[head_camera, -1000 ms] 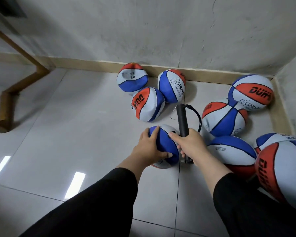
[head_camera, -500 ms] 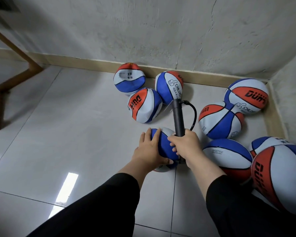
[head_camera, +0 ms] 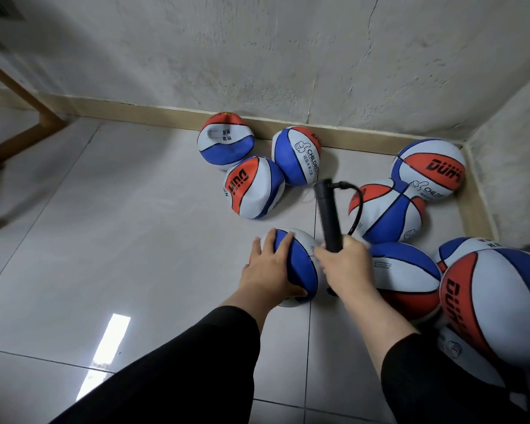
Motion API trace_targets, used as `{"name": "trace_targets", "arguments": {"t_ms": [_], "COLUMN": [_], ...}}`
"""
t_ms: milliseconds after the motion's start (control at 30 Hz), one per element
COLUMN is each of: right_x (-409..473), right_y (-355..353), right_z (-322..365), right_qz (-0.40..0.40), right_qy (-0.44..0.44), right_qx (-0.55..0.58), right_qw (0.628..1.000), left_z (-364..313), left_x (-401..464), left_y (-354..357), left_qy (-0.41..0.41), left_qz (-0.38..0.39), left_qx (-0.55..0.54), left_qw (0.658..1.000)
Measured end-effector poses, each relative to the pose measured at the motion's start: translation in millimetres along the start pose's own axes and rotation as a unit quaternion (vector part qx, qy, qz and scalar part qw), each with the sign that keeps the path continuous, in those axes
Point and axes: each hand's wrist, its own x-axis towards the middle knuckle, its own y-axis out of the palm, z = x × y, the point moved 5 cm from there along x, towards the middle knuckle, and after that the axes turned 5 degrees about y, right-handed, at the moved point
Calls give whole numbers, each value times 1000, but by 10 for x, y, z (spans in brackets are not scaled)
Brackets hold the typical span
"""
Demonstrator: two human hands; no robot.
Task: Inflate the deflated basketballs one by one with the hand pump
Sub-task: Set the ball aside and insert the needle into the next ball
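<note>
Pumping in hand: left hand (head_camera: pixel 268 270) steadying basketball (head_camera: pixel 300 264), right hand (head_camera: pixel 348 267) gripping hand pump (head_camera: pixel 328 215). Next, judged: push stroke.

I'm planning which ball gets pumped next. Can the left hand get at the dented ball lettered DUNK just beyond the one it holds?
Probably yes: bare floor lies between the left hand and that dented ball, but the hand must first release the held ball.

pale tiled floor (head_camera: pixel 129 240), red-white-blue basketballs (head_camera: pixel 387 211) scattered against the wall
</note>
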Motion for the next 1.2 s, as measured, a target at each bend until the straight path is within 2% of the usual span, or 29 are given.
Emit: {"name": "trace_targets", "arguments": {"t_ms": [67, 133, 200, 300, 433, 567, 833, 1033, 1200], "right_x": [18, 65, 65, -34, -208, -303, -118, 60, 407], "right_y": [-226, -433, -527, -450, -198, 18, 126, -29, -432], "right_z": [182, 388, 473, 209, -287, -375, -179, 175, 771], "right_qz": [-26, -12, 12, 32, 66, 98, 116, 80, 65], "right_qy": [-10, -26, -34, 4, 80, 82, 47, 0, -94], "right_qx": [53, 100, 137, 192, 286, 326, 386, 400, 375], "right_qw": [998, 995, 990, 981, 953, 937, 914, 913, 920], "left_z": [78, 134, 154, 282, 434, 506, 435, 100, -396], "left_x": [13, 1, -18, -47, -126, -170, -204, 33, 484], "left_y": [-22, -30, -56, -52, 118, 161, 196, -241, -785], "left_qy": [5, 14, 10, -64, -184, -240, -250, -183, -112], "left_qz": [6, -2, -65, -170, -117, -101, -151, -188, -226], "left_qx": [-19, -65, -159, -313, -531, -569, -604, -609, -564], "left_qw": [1000, 998, 985, 932, 819, 780, 741, 748, 786]}}
